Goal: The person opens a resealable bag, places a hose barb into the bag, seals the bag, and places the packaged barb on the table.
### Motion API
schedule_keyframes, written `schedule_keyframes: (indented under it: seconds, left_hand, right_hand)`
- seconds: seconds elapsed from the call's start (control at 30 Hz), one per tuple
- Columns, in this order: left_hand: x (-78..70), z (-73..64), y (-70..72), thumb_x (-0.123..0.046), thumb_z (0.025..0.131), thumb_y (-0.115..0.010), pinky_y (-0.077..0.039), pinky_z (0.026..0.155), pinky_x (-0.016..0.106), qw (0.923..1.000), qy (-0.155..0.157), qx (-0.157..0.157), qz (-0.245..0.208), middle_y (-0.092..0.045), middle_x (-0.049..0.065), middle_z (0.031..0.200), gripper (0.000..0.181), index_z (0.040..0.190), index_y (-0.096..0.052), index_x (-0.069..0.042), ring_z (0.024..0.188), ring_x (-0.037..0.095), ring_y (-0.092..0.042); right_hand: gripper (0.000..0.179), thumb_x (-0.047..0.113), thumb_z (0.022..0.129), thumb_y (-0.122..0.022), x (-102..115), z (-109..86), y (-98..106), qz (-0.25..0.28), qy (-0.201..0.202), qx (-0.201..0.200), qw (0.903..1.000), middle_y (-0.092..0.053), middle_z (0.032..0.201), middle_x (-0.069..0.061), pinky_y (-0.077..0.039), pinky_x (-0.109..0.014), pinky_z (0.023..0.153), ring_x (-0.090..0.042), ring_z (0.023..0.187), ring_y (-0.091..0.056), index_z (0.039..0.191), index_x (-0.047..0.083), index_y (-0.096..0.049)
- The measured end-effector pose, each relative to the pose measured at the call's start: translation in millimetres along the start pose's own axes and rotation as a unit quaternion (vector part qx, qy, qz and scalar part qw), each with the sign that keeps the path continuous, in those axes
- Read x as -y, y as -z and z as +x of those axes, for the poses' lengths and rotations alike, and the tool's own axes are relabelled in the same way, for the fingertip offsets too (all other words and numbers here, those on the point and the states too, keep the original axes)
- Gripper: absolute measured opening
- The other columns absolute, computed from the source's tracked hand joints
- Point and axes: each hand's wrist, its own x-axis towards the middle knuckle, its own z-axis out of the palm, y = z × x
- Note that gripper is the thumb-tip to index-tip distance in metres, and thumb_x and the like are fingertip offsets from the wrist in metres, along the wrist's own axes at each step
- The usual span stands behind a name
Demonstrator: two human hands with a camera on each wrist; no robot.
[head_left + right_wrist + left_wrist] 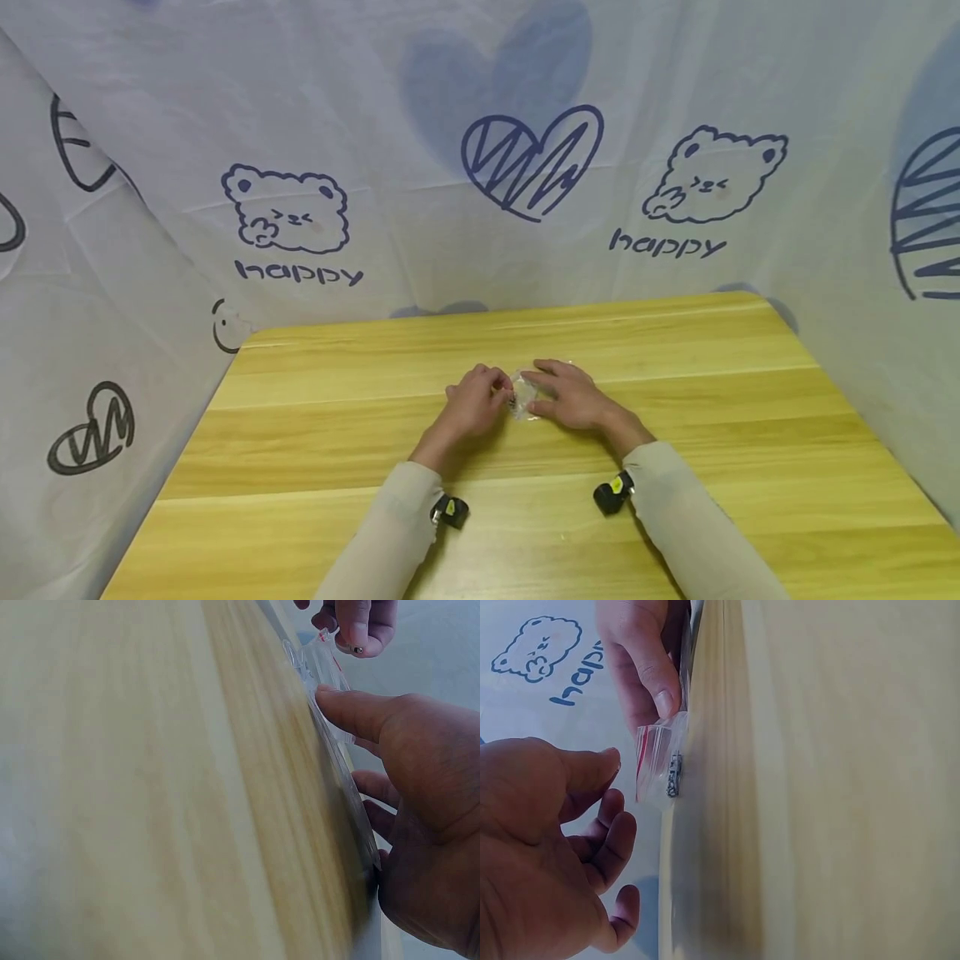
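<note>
Near the middle of the table, my right hand holds a small clear zip bag by its edge, thumb on the plastic. The bag has a red stripe along its opening, and small dark metal parts show inside it. Just left of the opening, my left hand pinches a tiny metal piece between thumb and forefinger. Its other fingers are loosely curled, apart from the bag.
A clear plastic sheet or pouch lies flat under the right hand. Small black cameras are strapped at both wrists. A white cloth printed with hearts and bears hangs behind the far edge and along the sides.
</note>
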Motion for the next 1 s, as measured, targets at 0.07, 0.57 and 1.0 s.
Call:
schedule_keyframes:
  seconds: [0.07,0.57,1.0]
  left_hand:
    - [0.4,0.1,-0.3,-0.027,0.099,-0.055,-0.029,0.084,0.047,1.0,0.002,0.001,-0.004,-0.055,0.0,0.102,0.013,0.101,-0.064,-0.019,0.087,0.015,-0.05]
    - [0.0,-9.8,2.8,-0.026,0.098,-0.053,-0.034,0.086,0.055,0.9998,-0.005,0.016,0.011,-0.057,0.001,0.099,0.012,0.102,-0.064,-0.021,0.092,0.018,-0.054]
    - [-4.0,-17.1,1.4,-0.022,0.093,-0.059,-0.035,0.084,0.056,0.9969,-0.025,0.059,0.046,-0.062,0.002,0.099,0.012,0.104,-0.066,-0.021,0.089,0.019,-0.059]
  right_hand:
    - [0.056,0.038,0.096,-0.057,0.3,-0.4,-0.1,-0.001,0.0,0.0,1.0,-0.033,0.155,-0.014,-0.019,-0.059,0.114,-0.038,0.143,-0.028,0.147,0.019,-0.043]
    - [0.057,0.036,0.095,-0.058,1.2,-1.0,1.8,0.004,-0.016,0.009,0.9998,-0.031,0.157,-0.012,-0.017,-0.059,0.115,-0.038,0.145,-0.025,0.147,0.017,-0.042]
    - [0.052,0.038,0.093,-0.061,1.8,-2.2,-0.1,-0.006,-0.02,-0.014,0.9997,-0.037,0.154,-0.01,-0.026,-0.061,0.109,-0.036,0.141,-0.033,0.139,0.016,-0.052]
